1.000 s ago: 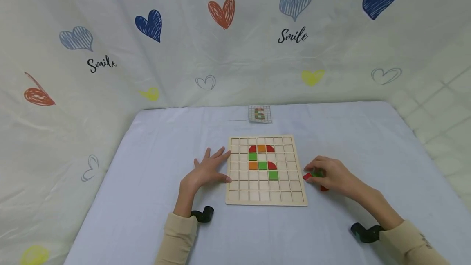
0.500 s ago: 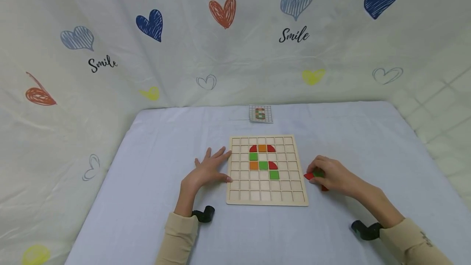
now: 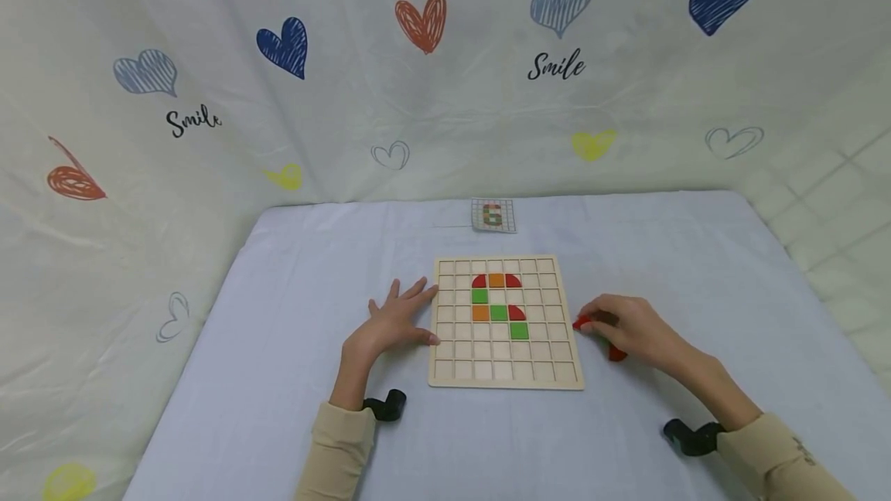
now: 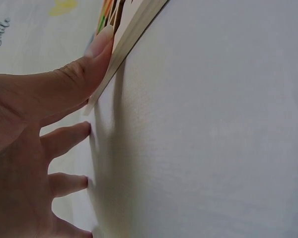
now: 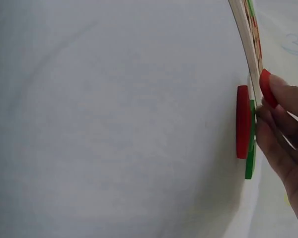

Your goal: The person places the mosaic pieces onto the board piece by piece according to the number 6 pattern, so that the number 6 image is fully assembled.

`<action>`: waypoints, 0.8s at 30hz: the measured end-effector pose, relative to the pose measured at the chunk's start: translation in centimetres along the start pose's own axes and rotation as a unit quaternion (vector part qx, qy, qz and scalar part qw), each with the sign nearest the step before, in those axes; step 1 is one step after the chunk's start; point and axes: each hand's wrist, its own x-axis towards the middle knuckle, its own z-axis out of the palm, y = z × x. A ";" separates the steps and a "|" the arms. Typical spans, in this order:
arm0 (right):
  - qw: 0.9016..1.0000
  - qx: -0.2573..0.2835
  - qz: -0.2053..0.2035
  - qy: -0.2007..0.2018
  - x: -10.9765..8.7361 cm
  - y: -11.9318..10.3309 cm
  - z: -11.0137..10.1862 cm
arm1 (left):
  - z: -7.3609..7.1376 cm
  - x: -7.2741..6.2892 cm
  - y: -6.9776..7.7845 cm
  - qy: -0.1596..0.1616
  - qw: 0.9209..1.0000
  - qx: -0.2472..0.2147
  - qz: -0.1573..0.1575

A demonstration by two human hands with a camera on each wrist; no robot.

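Note:
A square wooden grid board (image 3: 455,370) lies on the table, with red, orange and green tiles set in its upper cells. At its left edge rests my left hand (image 3: 390,325), fingers spread and thumb (image 4: 97,49) on the rim. To the right of the board my right hand (image 3: 629,327) pinches a small red tile (image 5: 266,88) between thumb and fingertips, right by the board's edge. Under that hand, the right wrist view shows a loose red tile (image 5: 243,122) and green tiles (image 5: 250,166) on the cloth; the head view mostly hides the green ones.
A small card (image 3: 493,216) with a printed grid and a coloured figure lies behind the board. The table has a white cloth (image 3: 299,269). A backdrop (image 3: 480,114) with hearts and "Smile" lettering rises behind. Black devices (image 3: 386,406) are worn at both wrists.
The red tile in my right hand has lifted slightly off the loose tiles and turned. The green tile seen under the fingers is now hidden in the head view. My left hand stays still.

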 end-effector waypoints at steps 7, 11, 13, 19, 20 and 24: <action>0.999 0.015 -0.029 0.043 0.1 -0.3 0.0 | 0.0 -0.1 0.0 0.000 1.000 -0.003 0.003; 0.999 0.038 -0.008 0.026 0.1 -0.4 0.2 | 0.0 0.0 0.0 -0.001 1.000 -0.003 0.004; 0.999 0.049 0.008 0.015 0.1 -0.5 0.3 | 0.0 0.0 0.0 0.001 1.000 -0.002 0.005; 0.994 0.093 0.049 -0.013 0.4 -0.9 0.7 | 0.1 0.2 -0.1 -0.001 1.000 0.000 0.006; 0.993 0.100 0.052 -0.018 0.5 -1.0 0.8 | 0.1 0.2 -0.1 -0.001 1.000 0.000 0.005; 0.992 0.118 0.048 -0.028 0.9 -1.4 1.3 | 0.1 0.2 -0.1 0.000 1.000 0.002 0.003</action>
